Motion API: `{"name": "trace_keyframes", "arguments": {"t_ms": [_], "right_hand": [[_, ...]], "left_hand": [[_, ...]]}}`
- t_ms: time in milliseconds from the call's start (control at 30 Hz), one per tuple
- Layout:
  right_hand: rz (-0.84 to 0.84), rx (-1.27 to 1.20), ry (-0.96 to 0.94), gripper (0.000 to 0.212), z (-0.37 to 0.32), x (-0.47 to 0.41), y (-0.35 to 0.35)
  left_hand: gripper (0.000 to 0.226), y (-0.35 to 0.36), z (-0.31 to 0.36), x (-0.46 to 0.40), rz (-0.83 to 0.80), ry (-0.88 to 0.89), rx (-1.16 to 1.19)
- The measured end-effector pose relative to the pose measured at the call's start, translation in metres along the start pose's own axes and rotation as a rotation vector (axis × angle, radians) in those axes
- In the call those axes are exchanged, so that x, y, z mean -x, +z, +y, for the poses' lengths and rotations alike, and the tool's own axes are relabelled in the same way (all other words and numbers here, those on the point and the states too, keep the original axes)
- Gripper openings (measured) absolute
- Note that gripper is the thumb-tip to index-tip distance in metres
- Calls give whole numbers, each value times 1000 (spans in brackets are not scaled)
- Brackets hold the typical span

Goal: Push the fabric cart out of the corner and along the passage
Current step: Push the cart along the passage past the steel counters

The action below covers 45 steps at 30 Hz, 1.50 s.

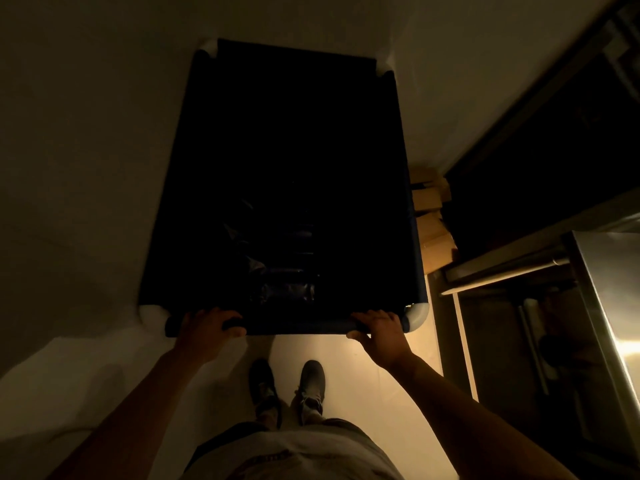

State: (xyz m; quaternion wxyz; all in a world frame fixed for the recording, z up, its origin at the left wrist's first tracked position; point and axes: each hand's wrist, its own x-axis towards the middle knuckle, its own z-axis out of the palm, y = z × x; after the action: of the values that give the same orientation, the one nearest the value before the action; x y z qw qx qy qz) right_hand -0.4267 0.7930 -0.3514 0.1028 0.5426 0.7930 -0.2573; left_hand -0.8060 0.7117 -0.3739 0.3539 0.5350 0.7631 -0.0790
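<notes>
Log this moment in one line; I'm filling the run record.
left hand: gripping near rail | right hand: gripping near rail | fabric cart: in corner by walls | cardboard boxes: beside cart's right

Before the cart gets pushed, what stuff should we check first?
1. Left hand on the cart rail: ok, fingers curled over it.
2. Right hand on the rail: ok, wrapped near the white corner piece.
3. Feet behind the cart, shoes clear of it: ok.
4. Room on the right: not ok, cardboard boxes sit tight beside the cart.
5. Wheels free to roll: cannot tell, hidden underneath.
6. What is inside the cart: cannot tell, too dark.
</notes>
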Motion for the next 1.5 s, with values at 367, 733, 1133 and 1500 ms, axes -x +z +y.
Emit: {"name": "trace_keyframes", "arguments": {"t_ms": [367, 733, 1133, 1500], "right_hand": [[114, -69, 62, 35, -3, 22, -10], [-37, -65, -7, 38, 43, -2, -30], [-138, 246, -206, 50, 82, -48, -34], [-133, 230, -150, 44, 73, -34, -32]], "left_hand": [[27, 23, 67, 8, 185, 214, 144], [57, 47, 101, -8, 269, 142, -1], [52, 56, 138, 13, 374, -69, -229], [40, 77, 108, -2, 641, 176, -22]]}}
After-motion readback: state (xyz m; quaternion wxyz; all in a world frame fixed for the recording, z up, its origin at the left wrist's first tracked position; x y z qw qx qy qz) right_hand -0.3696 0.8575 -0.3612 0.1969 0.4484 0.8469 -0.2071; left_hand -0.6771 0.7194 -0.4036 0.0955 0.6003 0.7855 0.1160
